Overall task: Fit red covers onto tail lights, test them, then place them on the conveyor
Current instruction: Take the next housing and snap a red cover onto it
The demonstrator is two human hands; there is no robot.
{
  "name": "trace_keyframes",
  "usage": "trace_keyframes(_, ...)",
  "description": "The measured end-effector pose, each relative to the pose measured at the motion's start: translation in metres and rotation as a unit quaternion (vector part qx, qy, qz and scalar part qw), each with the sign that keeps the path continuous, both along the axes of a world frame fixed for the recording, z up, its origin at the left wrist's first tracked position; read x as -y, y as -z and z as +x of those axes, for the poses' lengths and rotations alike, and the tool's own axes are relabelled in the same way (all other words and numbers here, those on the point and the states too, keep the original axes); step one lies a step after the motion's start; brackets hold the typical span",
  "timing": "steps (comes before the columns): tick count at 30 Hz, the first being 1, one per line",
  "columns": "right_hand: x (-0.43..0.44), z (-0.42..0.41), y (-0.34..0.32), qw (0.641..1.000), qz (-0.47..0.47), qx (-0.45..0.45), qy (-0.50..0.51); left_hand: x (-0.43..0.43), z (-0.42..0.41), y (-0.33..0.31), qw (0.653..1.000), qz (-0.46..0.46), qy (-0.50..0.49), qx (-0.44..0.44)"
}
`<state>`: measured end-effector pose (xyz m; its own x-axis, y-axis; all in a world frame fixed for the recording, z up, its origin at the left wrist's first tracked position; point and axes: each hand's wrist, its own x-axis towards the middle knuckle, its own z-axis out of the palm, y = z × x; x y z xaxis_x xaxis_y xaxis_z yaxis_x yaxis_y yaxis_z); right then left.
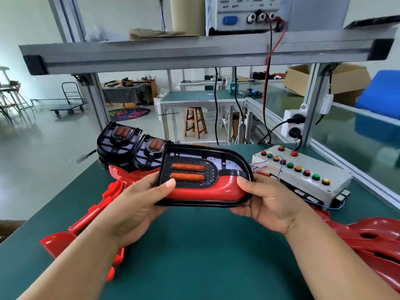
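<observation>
I hold the tail light (203, 176) above the green worktop (194, 256), one end in each hand, its face tilted up towards me. My left grip (138, 204) clasps the squared end, thumb lying on the black mesh beside the two orange bars. My right grip (266, 202) clasps the rounded end, thumb pressed on the glossy red part. The fingers of both go beneath the housing and are hidden, as is its whole underside.

The housing is black plastic with a raised rim, long and rounded at one end. Inside I see a dimpled black panel, a pale board speckled with small dots, and a smooth, bulging red section along the near side.

Behind it two more tail lights (121, 139) lie at the far left of the worktop, partly covered by the one I hold; whether others lie under them I cannot tell. A small white plug (81, 158) hangs off the edge beside them.

Shiny red covers (97, 213) lie under my left forearm, which hides much of them. More red covers (368, 239) at the right are cut off by the picture's edge.

A grey test box (303, 172) with red, green and amber round buttons sits near my right grip, thin coloured wires at its end. On the shelf above, a power unit (244, 14) is cut off at the top and its labels are too blurred to read; a red lead (268, 83) drops from it
</observation>
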<state>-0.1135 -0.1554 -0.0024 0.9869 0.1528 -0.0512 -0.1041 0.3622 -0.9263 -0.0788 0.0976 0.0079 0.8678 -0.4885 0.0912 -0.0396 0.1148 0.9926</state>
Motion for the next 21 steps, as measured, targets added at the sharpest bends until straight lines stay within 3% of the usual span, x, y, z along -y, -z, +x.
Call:
trace_keyframes(3, 0.000, 0.000, 0.003, 1.000, -0.029, 0.006, 0.004, -0.002, 0.002, 0.013, 0.999, 0.003, -0.002, -0.044)
trace_keyframes(21, -0.002, 0.007, 0.012, 0.999, -0.026, 0.019, -0.005, -0.002, 0.008, 0.029, 0.998, -0.020, -0.060, -0.009)
